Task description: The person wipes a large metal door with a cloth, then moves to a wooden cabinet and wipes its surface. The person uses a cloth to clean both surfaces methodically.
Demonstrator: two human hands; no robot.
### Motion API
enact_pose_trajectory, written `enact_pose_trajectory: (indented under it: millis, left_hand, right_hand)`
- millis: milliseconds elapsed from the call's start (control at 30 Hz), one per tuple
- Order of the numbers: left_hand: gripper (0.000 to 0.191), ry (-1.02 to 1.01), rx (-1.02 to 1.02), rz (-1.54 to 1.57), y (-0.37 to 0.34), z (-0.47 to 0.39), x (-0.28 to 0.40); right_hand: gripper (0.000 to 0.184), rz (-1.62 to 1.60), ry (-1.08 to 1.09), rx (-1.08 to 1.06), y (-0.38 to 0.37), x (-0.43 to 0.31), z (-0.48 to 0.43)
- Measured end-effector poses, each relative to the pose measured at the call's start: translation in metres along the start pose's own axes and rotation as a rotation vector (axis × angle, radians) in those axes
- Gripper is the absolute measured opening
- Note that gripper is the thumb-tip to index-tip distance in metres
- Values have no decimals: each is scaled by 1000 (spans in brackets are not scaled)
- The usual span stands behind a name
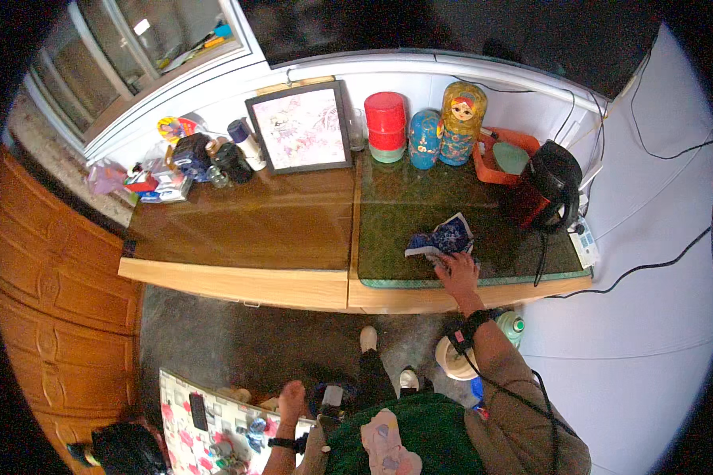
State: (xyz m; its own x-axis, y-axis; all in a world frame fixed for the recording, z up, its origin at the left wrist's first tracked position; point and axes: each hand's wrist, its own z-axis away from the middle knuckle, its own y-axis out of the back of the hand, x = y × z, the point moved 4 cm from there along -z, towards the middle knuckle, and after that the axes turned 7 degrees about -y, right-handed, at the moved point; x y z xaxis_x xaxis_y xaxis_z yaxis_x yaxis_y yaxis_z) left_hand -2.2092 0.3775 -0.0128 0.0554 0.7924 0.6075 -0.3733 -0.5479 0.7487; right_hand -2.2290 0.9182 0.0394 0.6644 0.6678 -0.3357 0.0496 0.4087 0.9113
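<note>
My right hand (460,276) is on a crumpled dark blue patterned cloth (451,234) with a white border, its fingers bent over the cloth's near end. The cloth lies on the dark green covered right part of a wooden cabinet top (392,231), near the front edge. Away from the cabinet, my left hand (291,399) hangs low beside my body with curled fingers and nothing visible in it. It is close to the edge of a table with a floral cover (175,409).
Behind the cloth stand a red canister (385,122), a blue nesting doll (425,139), a larger doll (460,127), an orange basket (487,172) and a black electric kettle (549,184). Further left are a framed picture (303,127) and a spray can (246,145). A person's head (125,448) shows lower left.
</note>
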Motion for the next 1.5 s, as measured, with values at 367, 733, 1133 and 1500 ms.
enact_pose_trajectory:
  millis: [367,733,1133,1500]
  left_hand:
    - [60,-179,106,-158,9,-303,128]
    - [67,-43,108,-488,-9,-301,131]
    - [69,59,-40,-520,0,-305,138]
    - [72,0,-106,-535,6,-308,145]
  right_hand:
    - [63,151,-123,370,-20,1,-36]
    - [33,-151,566,123,-70,-134,-13]
    - [56,69,-33,858,26,112,-45]
    - [43,-18,509,277,-37,-111,-37]
